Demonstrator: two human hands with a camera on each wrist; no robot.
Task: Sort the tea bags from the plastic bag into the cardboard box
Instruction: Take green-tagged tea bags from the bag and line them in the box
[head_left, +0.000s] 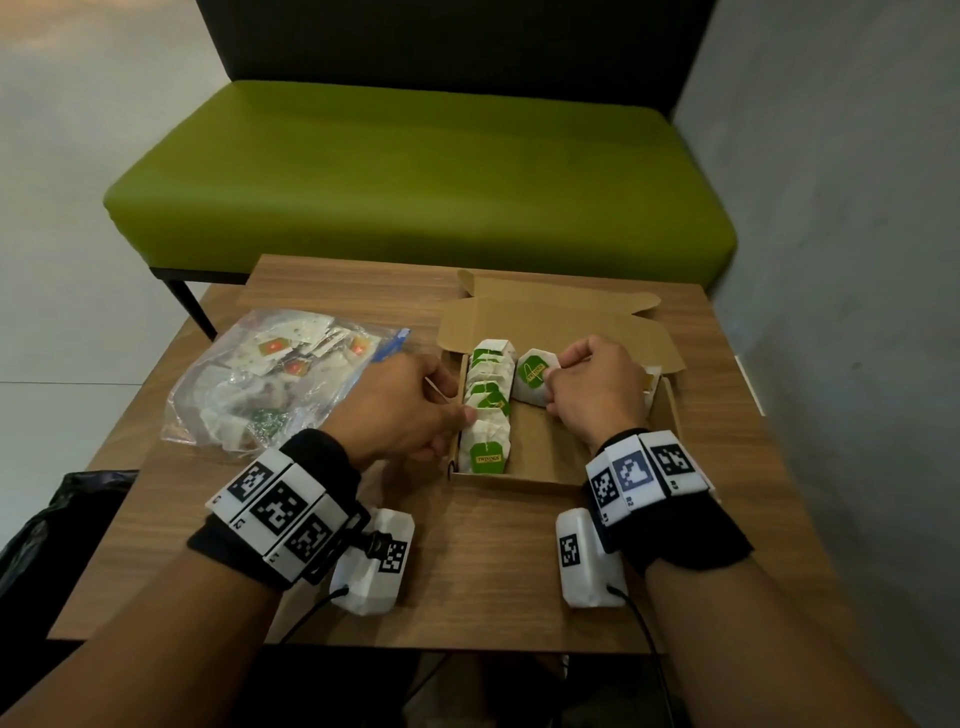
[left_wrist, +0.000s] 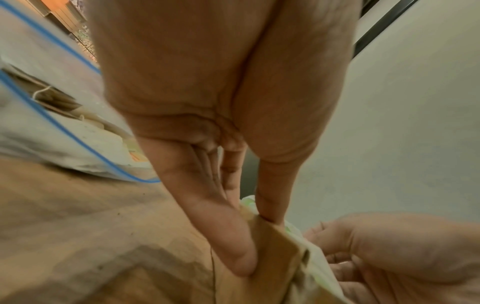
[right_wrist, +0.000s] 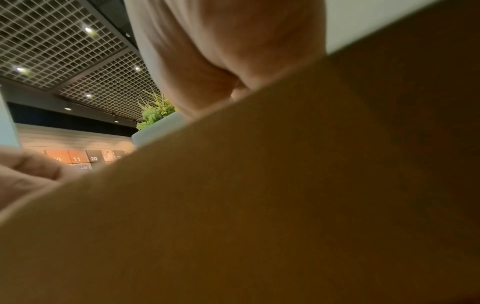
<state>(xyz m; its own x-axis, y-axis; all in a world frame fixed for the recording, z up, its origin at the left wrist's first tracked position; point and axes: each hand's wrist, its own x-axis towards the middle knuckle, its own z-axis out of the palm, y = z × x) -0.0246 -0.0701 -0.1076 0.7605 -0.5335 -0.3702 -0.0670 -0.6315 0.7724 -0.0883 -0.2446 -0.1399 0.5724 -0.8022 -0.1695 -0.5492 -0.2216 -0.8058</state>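
Observation:
An open cardboard box (head_left: 540, 457) sits at the middle right of the wooden table (head_left: 467, 571). A row of white tea bags with green tags (head_left: 488, 405) fills its left side. My left hand (head_left: 454, 402) pinches the box's left wall (left_wrist: 275, 257), thumb on the rim and fingers (left_wrist: 233, 236) flat outside. My right hand (head_left: 555, 384), inside the box, pinches a green-tagged tea bag (head_left: 532, 382) standing beside the row. The clear plastic bag (head_left: 270, 379) with more tea bags lies to the left. In the right wrist view the box wall (right_wrist: 259, 205) hides the fingers.
A green bench (head_left: 415, 182) stands behind the table and a grey wall (head_left: 857, 260) runs along the right. A black bag (head_left: 62, 519) sits on the floor at the left. More white packets (head_left: 652, 384) show at the box's right side.

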